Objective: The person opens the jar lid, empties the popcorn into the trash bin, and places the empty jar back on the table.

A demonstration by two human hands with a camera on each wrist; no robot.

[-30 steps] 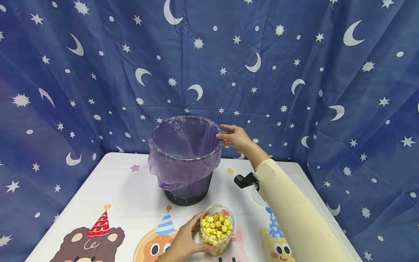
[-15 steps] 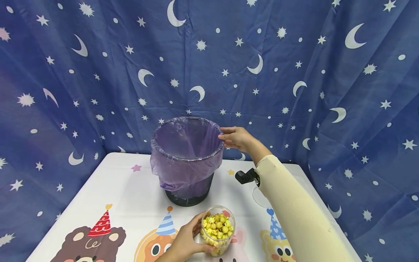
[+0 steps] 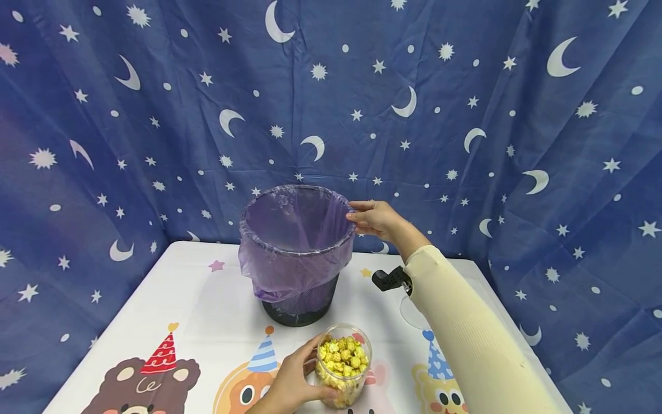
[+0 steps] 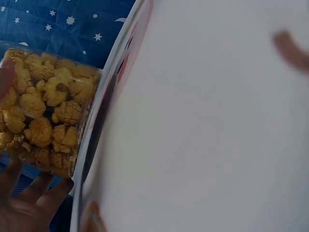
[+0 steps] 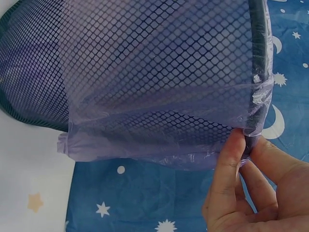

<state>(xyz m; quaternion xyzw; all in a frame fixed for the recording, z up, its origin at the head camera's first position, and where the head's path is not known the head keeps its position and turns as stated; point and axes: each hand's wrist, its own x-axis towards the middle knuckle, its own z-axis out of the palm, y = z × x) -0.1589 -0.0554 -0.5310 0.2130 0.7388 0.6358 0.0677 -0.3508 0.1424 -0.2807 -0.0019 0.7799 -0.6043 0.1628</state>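
A blue curtain [image 3: 331,86] hangs behind the bin [image 3: 295,319], which stands upright on a white table [image 3: 207,305], mouth up. A purple bag [image 3: 295,276] lines the bin and folds down outside its rim. Right of the bin, a pale sleeve [image 3: 465,322] runs up to the right hand [image 3: 380,218], pinching the lined rim between thumb and fingers. On the bin's near side, the left hand [image 3: 295,379] grips a clear open jar [image 3: 347,394] from the left, fingers and thumb curled round it. The jar's long axis is roughly upright; I cannot tell whether its base touches the table. From the left hand, the bin's mouth lies farther off and higher. Yellow popcorn [image 3: 343,356] fills most of the jar.
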